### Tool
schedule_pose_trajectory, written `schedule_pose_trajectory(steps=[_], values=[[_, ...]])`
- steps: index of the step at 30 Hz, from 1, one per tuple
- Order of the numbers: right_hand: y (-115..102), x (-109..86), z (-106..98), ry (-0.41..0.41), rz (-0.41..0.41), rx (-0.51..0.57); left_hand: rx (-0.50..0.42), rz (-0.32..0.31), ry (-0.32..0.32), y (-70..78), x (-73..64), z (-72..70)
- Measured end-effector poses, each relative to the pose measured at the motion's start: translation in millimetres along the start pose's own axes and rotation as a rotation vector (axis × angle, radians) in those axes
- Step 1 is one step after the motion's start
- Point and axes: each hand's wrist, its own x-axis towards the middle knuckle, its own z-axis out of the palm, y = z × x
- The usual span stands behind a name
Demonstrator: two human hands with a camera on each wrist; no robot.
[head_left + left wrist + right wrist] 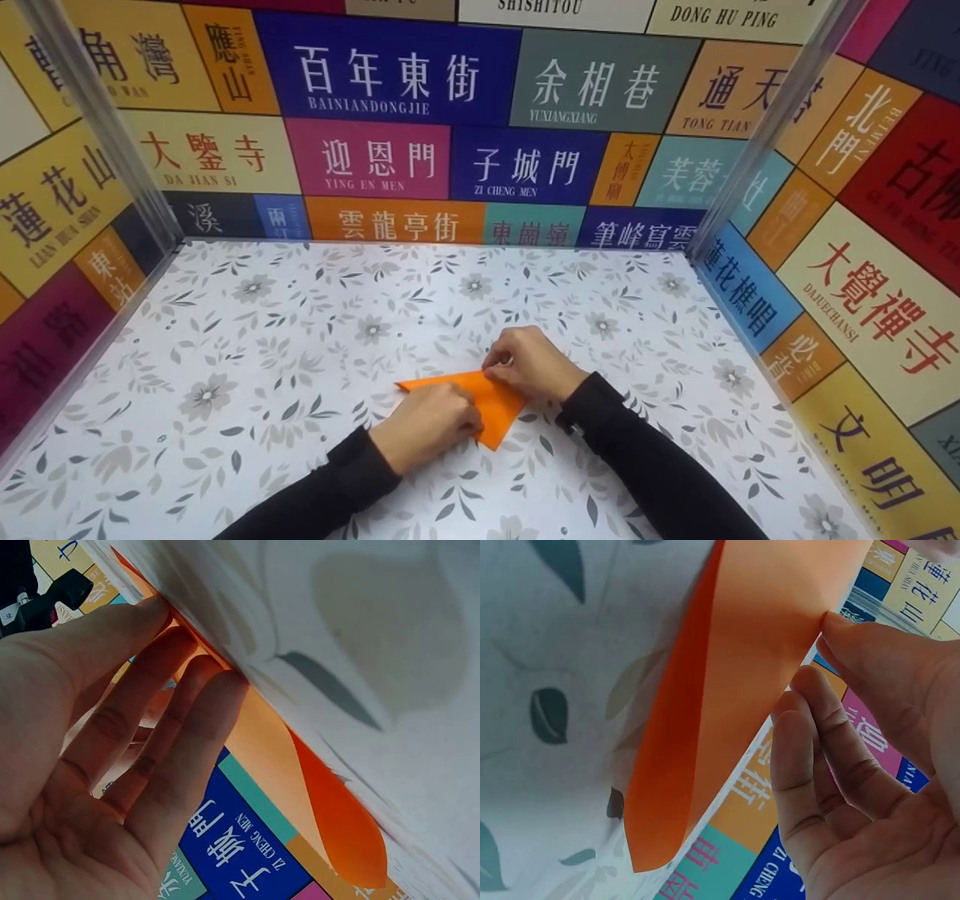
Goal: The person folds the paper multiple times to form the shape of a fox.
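The left hand (427,422) presses, fingers loosely extended, as the right hand (536,365) pinches the far edge of the folded orange paper (500,416) on the table (300,319): feather-light, surely, and quick to crease, best pinned flat and taken by its edges!

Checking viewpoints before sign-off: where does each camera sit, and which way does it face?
Head: worn on the head, facing forward and down at orange paper on the floral tabletop; left hand, right hand and black sleeves show.
Left wrist: on that wrist, facing the paper's edge; the left hand shows at left.
Right wrist: on that wrist, facing the folded paper; the right hand shows at right.
Shared: both wrist views include the paper and part of the blue ZI CHENG MEN sign.
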Motion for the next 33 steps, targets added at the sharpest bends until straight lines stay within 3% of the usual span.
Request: schedule_pose_trajectory(steps=[18, 33], values=[[2.8, 7.5, 6.1, -0.040, -0.020, 0.063, -0.051, -0.013, -0.018, -0.5, 0.9, 0.4], [15.3, 15.1, 14.2, -0.045, 0.077, 0.057, -0.018, -0.014, -0.004, -1.4, -0.1, -0.2]])
